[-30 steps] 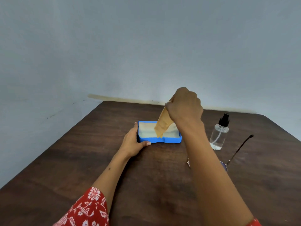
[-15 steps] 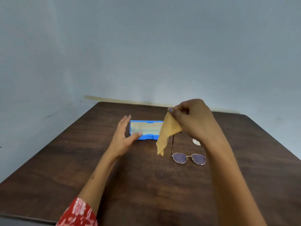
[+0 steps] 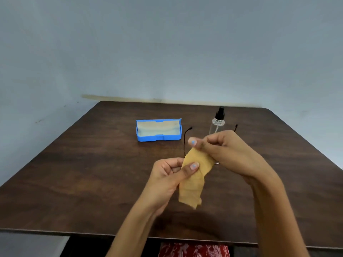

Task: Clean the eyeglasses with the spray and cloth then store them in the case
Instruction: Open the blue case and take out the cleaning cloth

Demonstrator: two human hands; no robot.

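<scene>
- cloth [image 3: 193,179] is out of the case [image 3: 158,129] and up in the air over the table [image 3: 78,173], held by both hands.
- left hand [image 3: 167,179] pinches the side of the cloth, thumb on top and fingers curled behind it.
- right hand [image 3: 225,151] pinches the top end of the cloth, fingers bent close together.
- cloth hangs long way up and down, top end at the right hand, loose end pointing down at the table.
- glasses [image 3: 186,139] lie on the table behind the hands, mostly hidden. two thin arms stick out and point away to the wall, so the front seems to face the person.
- spray bottle [image 3: 217,121] stands up straight just behind the right hand, black top on, and no hand touches it.
- case sits open to the left of the glasses, long side going left to right, with nothing in it that shows.
- work looks like it is only starting: the cloth is ready, but spraying, wiping and putting the glasses in the case all look still to do.
</scene>
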